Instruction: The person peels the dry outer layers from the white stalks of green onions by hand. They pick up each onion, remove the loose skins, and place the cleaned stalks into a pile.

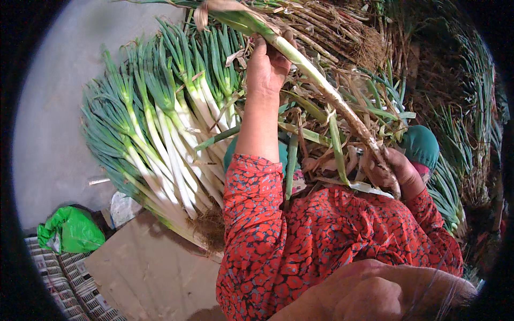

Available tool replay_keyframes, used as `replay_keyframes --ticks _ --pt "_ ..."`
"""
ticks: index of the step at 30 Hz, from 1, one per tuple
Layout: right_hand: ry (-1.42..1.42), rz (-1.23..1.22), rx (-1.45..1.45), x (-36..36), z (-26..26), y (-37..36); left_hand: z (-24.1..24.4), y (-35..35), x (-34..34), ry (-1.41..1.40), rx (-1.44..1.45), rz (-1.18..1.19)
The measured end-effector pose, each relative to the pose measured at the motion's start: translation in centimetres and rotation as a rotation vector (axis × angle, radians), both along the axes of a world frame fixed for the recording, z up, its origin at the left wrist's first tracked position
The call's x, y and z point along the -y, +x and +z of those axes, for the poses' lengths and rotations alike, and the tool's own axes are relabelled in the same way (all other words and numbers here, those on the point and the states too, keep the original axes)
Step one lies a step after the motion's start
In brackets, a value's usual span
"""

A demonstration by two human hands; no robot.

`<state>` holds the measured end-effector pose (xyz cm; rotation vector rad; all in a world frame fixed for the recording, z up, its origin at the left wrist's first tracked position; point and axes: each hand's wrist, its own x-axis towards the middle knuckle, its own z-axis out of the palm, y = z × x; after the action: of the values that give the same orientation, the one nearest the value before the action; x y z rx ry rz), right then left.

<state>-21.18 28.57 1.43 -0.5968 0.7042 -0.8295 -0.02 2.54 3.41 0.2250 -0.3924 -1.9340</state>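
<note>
My left hand (pixel 268 64) grips a long green onion (pixel 321 80) near the top of its pale stem, below the green leaves. Around the dirt-stained lower stem, close to my red patterned shirt, my right hand (pixel 387 166) is closed. The stalk slants from upper left to lower right, with dry, papery skin near its leaves. Left of my left forearm lies a large pile of white-stemmed green onions (pixel 172 132), leaves pointing up and outward. Stripped leaves and dry husks (pixel 321 136) lie heaped over and between my knees.
Soil-stained green onions with roots (pixel 337 28) lie at the top. More green onions (pixel 478 152) stand or lie along the right. At the lower left are a brown board (pixel 156 269), a green plastic bag (pixel 70 230) and a stack of slatted or printed material (pixel 76 277). Grey floor (pixel 60 120) extends on the left.
</note>
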Motion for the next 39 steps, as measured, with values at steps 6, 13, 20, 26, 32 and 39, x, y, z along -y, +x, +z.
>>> replay_keyframes --ticks 6,13,20,26,32,39 --pt "0.017 -0.066 -0.281 1.1 2.2 1.1 -0.5 1.9 1.1 0.096 -0.066 0.05" --pt "-0.004 -0.014 -0.189 1.0 0.2 -0.4 0.5 3.6 -0.3 -0.222 -0.202 -0.39" --pt "0.091 -0.032 -0.009 -0.3 1.2 1.2 0.9 2.8 -1.8 -0.494 0.477 -0.373" --pt "-0.013 -0.127 -0.184 0.1 2.5 1.3 -0.3 1.8 -2.5 -0.539 0.868 -0.682" --pt "0.007 -0.136 -0.395 1.4 4.4 2.8 -4.7 -1.1 -3.3 -0.844 1.35 -0.944" --pt "-0.17 -0.208 -0.621 3.2 3.7 3.0 -3.8 -1.6 -1.9 -0.373 1.413 -0.38"
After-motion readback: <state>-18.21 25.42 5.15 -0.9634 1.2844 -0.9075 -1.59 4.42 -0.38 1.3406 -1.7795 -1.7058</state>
